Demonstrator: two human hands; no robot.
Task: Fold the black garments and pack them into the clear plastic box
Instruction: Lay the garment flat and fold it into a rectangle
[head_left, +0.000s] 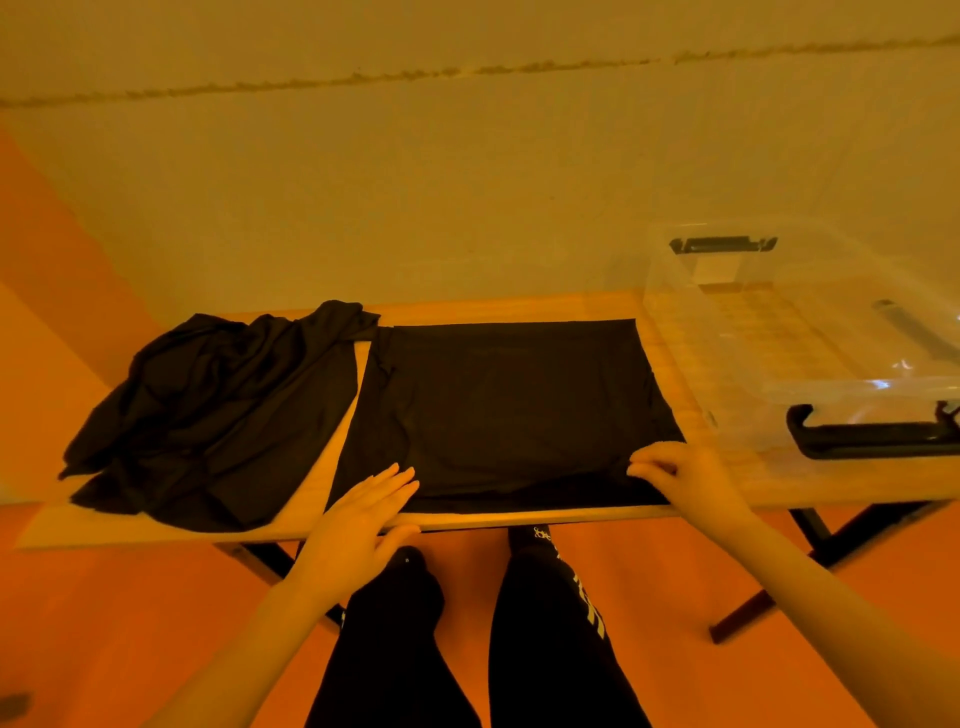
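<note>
Clear plastic box (810, 332) cut off at frame's right edge. Left hand (358, 519) fingers straight, flat on folded black garment (514, 410). Right hand (685, 478) fingers curled, pinching its near corner; crumpled black garment (208, 415) lies left of both hands.

I'm pressing my left hand (361, 512) flat on the near left corner of the spread black garment (511, 410), while my right hand (685, 475) is pinching its near right corner. Crumpled black pile (208, 415) is lying left, clear plastic box (810, 332) sitting right on the table (156, 535).

A wooden table (519, 306) on dark crossed legs (810, 566) stands against a plain wall (467, 182) (cracked along the top); orange floor (130, 623) below.
</note>
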